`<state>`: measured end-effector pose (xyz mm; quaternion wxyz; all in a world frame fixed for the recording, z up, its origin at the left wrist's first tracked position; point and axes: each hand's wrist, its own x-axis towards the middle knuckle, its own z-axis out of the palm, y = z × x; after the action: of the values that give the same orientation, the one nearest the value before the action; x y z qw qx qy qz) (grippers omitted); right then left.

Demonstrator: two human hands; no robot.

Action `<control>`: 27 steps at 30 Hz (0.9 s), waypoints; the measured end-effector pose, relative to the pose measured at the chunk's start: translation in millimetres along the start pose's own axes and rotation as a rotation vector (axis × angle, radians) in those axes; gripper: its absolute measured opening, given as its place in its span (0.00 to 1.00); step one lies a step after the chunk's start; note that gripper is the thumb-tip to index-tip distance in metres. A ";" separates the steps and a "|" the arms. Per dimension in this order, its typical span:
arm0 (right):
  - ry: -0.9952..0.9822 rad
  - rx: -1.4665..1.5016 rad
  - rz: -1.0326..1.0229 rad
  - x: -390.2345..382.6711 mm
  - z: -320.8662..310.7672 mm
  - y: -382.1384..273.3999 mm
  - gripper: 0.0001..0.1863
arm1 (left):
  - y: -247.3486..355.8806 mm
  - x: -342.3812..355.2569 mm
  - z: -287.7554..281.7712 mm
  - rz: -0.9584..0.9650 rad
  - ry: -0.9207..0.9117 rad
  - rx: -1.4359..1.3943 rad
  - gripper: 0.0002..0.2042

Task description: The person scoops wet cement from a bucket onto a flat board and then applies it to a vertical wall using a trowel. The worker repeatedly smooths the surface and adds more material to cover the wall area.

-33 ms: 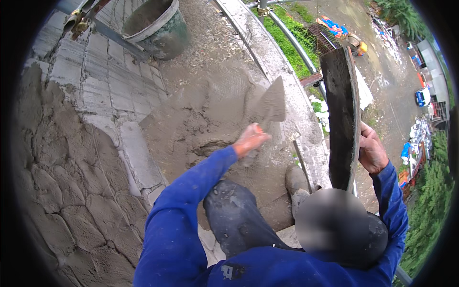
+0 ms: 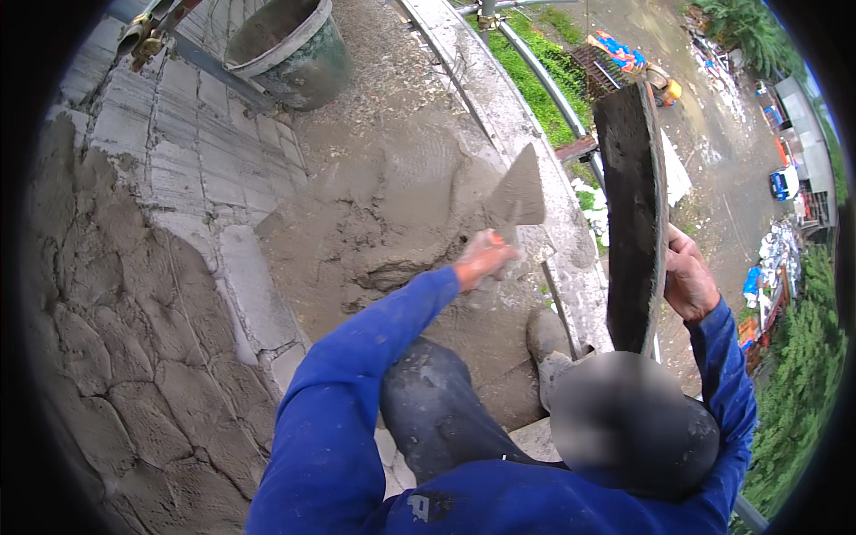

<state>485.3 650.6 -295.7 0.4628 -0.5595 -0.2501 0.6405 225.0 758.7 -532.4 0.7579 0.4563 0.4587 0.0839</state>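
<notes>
Wet mortar pile (image 2: 374, 232) fills slab; trowel (image 2: 517, 192) near ledge (image 2: 526, 134) — hawk board (image 2: 635, 214) upright.

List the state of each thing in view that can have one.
Trowel: held in left hand, blade coated with mortar.
Board: held near upright in right hand.
Bucket: upright, mortar-smeared.
Mortar pile: wet, heaped on slab.
Wall: partly plastered.
</notes>
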 end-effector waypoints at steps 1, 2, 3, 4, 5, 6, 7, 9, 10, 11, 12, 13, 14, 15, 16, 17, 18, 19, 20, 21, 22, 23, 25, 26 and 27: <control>-0.001 -0.004 -0.005 1.1 -2.7 0.2 0.28 | -2.6 17.1 30.3 -0.023 -0.015 -0.108 0.13; 0.001 0.012 -0.016 -0.4 0.4 -2.5 0.27 | -1.2 32.0 57.3 -0.043 -0.032 -0.215 0.11; 0.007 0.021 -0.029 -2.6 0.7 -4.8 0.27 | -5.0 48.7 83.4 -0.078 -0.027 -0.330 0.10; 0.006 0.029 -0.048 -3.3 2.2 -5.7 0.27 | -13.6 61.3 102.1 -0.112 -0.008 -0.449 0.09; -0.004 0.038 -0.064 -2.7 4.7 -7.4 0.28 | -24.6 70.4 111.6 -0.145 0.018 -0.570 0.08; -0.016 0.042 -0.072 -0.7 5.6 -8.0 0.28 | -41.7 76.7 115.1 -0.154 0.006 -0.641 0.07; -0.023 0.045 -0.081 0.1 8.5 -9.3 0.28 | -59.6 80.6 118.4 -0.162 -0.010 -0.712 0.07; -0.041 0.061 -0.095 -0.6 12.7 -9.9 0.28 | -74.5 87.5 117.1 -0.190 0.008 -0.756 0.07; -0.045 0.068 -0.103 -3.3 13.7 -12.8 0.27 | -76.2 88.6 112.1 -0.209 0.036 -0.732 0.06; -0.053 0.074 -0.111 -4.9 13.9 -16.0 0.27 | -77.3 90.0 104.4 -0.226 0.066 -0.709 0.06; -0.072 0.070 -0.102 0.2 15.5 -14.6 0.27 | -76.5 92.9 81.6 -0.172 0.151 -0.748 0.06; -0.070 0.054 -0.091 1.8 16.5 -15.3 0.27 | -74.1 93.0 69.0 -0.123 0.212 -0.792 0.07; -0.081 0.047 -0.085 4.3 14.6 -14.0 0.26 | -75.2 85.4 55.9 -0.147 0.219 -0.820 0.07; -0.096 0.056 -0.097 7.3 15.8 -13.9 0.26 | -71.0 78.5 36.1 -0.160 0.234 -0.845 0.08; -0.114 0.064 -0.108 10.3 18.1 -13.9 0.25 | -64.9 73.1 22.8 -0.170 0.251 -0.870 0.08; -0.134 0.071 -0.120 12.6 22.0 -16.7 0.25 | -59.9 67.6 21.8 -0.108 0.311 -0.881 0.08; -0.154 0.069 -0.103 19.8 35.2 -17.6 0.24 | -68.9 54.7 11.4 -0.044 0.406 -0.886 0.08; -0.159 0.054 -0.106 20.9 34.8 -18.3 0.24 | -64.7 43.6 17.2 -0.023 0.422 -0.902 0.07; -0.166 0.039 -0.108 22.7 33.0 -19.0 0.24 | -61.0 30.8 19.5 0.000 0.444 -0.915 0.06; -0.175 0.025 -0.111 22.9 33.5 -18.2 0.23 | -55.7 15.7 20.5 0.027 0.470 -0.927 0.06; -0.154 0.035 -0.122 19.0 36.0 -19.6 0.22 | -46.1 -1.7 21.2 0.025 0.441 -0.990 0.06; -0.153 0.015 -0.113 15.8 34.7 -21.5 0.22 | -37.2 -20.9 19.0 0.022 0.416 -1.051 0.06; -0.158 -0.023 -0.092 14.5 29.3 -22.9 0.21 | -34.0 -50.9 0.7 -0.038 0.461 -1.148 0.07; -0.151 0.000 -0.096 15.0 30.0 -20.6 0.21 | -41.3 -66.5 -12.7 -0.008 0.472 -1.159 0.07; -0.142 0.023 -0.094 14.3 28.5 -18.5 0.21 | -39.7 -80.4 -17.0 0.025 0.475 -1.168 0.07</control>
<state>464.8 677.0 -280.0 0.4800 -0.4949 -0.3008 0.6590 154.9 702.6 -515.9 0.7584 -0.0584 0.4878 0.4284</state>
